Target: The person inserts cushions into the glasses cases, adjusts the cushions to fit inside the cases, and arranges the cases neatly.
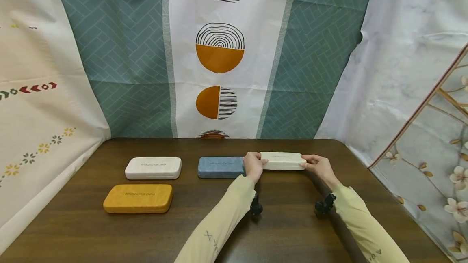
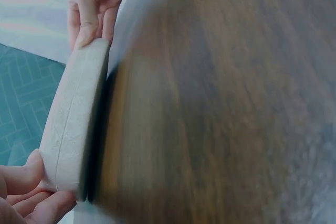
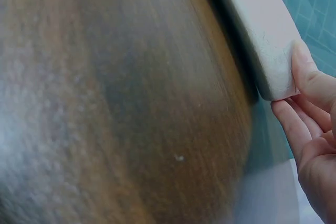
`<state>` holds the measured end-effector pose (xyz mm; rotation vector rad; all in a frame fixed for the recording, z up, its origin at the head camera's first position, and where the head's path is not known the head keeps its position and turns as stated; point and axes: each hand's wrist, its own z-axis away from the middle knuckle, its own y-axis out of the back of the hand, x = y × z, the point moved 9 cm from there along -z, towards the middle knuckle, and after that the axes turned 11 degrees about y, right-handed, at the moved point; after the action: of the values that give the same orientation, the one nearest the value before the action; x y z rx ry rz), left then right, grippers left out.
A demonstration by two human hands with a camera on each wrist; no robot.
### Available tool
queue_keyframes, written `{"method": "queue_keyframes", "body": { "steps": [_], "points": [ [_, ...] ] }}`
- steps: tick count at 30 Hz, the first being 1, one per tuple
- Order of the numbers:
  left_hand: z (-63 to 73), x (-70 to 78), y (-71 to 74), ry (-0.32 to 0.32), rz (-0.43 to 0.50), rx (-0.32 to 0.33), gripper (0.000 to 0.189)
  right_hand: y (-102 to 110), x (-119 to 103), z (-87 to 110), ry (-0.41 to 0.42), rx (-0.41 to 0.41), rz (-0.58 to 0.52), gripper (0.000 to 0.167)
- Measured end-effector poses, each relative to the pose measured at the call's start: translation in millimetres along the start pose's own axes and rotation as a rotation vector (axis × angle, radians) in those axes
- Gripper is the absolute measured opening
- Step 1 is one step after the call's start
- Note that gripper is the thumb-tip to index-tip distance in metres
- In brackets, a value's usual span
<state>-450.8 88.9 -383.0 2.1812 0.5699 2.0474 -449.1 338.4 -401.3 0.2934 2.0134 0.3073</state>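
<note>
Both hands hold a white glasses case (image 1: 282,161) at the back right of the table, one at each end. My left hand (image 1: 253,166) pinches its left end between thumb and fingers, as the left wrist view shows up close. At the right end, the thumb and fingers of my right hand (image 3: 317,114) grip the corner. A dark gap shows under the case's lower edge in both wrist views; whether it is lifted or just shaded I cannot tell. Beside the left hand lies a blue glasses case (image 1: 221,167), its right end partly hidden by that hand.
Farther left lies another white glasses case (image 1: 153,168), with a yellow one (image 1: 138,199) in front of it. The brown wooden table (image 1: 285,230) ends at a patterned curtain (image 1: 128,72) behind. Light cloths hang along both sides.
</note>
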Motion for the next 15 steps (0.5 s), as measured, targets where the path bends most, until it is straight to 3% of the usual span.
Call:
{"method": "queue_keyframes", "body": {
  "steps": [4,9,15],
  "points": [
    [0.4,1.3,1.9,-0.008,-0.005,0.016,0.05,0.0,-2.3,-1.3,0.022,-0.015,0.026,0.037],
    [1.4,0.5,-0.7,0.004,-0.031,-0.011,0.053,2.1,-4.6,-0.4,0.031,-0.067,0.114,0.038],
    [6.1,-2.2,-4.7,0.002,-0.125,-0.054,0.028,4.0,-3.5,3.8,0.03,-0.146,0.149,0.041]
  ]
}}
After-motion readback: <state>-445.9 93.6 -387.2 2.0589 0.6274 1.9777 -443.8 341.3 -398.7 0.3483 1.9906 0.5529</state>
